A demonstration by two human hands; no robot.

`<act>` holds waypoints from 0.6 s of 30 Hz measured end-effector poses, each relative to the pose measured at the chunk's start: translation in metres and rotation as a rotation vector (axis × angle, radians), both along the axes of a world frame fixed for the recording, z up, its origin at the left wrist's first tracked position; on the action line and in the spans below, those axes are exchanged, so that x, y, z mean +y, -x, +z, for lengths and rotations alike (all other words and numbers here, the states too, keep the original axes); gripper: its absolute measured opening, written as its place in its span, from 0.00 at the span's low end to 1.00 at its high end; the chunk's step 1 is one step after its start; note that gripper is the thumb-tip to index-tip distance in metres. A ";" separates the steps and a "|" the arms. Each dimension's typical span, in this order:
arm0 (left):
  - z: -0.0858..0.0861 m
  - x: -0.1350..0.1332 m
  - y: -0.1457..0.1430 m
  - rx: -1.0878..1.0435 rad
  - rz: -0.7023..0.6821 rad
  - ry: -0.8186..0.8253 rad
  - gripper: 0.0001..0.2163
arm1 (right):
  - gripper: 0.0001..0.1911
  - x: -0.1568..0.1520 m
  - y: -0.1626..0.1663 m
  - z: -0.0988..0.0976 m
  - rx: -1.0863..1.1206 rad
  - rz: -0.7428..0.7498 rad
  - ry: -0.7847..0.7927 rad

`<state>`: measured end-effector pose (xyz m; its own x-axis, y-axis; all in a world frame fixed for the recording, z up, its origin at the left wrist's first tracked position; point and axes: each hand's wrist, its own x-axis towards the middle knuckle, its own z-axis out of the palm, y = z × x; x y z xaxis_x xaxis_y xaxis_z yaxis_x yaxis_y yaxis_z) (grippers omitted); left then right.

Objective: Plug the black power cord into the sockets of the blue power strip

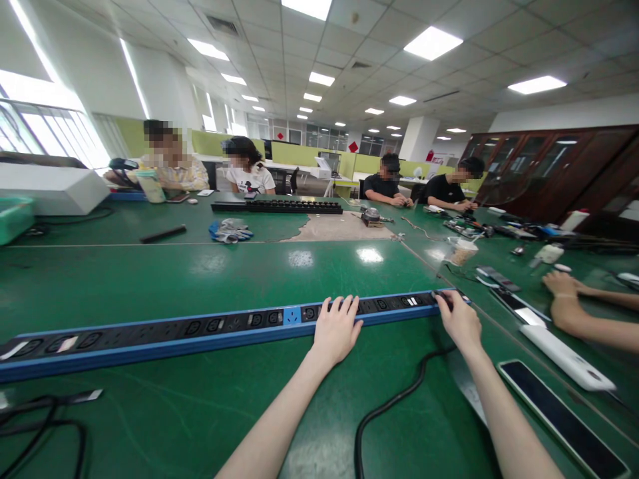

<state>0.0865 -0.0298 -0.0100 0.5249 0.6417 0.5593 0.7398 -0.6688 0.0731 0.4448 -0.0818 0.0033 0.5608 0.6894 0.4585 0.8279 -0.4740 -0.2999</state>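
Note:
A long blue-framed power strip [292,316] with black sockets and one blue socket lies across the green table. My left hand [335,329] rests on top of it, right of the blue socket, with its fingers stretched out. At the strip's right end, my right hand [460,320] is closed in a pinch on a small black plug [439,295], mostly hidden by the fingers. A black cable [394,396] curves over the table from beneath the right hand toward the near edge.
Left: black cables [47,426], a white box [50,189]. Beyond the strip: gloves [230,231], a black bar [163,234], a long black strip [279,206]. Right: a phone-like slab [562,416], a white bar [566,357], another person's hands [564,293]. Several people sit across the table.

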 end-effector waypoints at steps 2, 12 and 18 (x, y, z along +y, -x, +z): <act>0.000 0.000 0.000 -0.003 -0.003 0.001 0.25 | 0.25 0.002 0.000 0.005 0.011 0.017 0.011; 0.000 0.000 -0.001 -0.001 0.002 0.004 0.25 | 0.24 -0.003 0.000 0.017 -0.033 0.028 0.095; 0.000 0.000 -0.001 -0.005 0.001 0.004 0.25 | 0.24 -0.001 -0.008 0.017 -0.070 0.053 0.142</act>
<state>0.0875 -0.0297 -0.0103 0.5211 0.6442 0.5599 0.7401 -0.6678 0.0795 0.4533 -0.0831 0.0207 0.4922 0.7778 0.3909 0.8693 -0.4630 -0.1733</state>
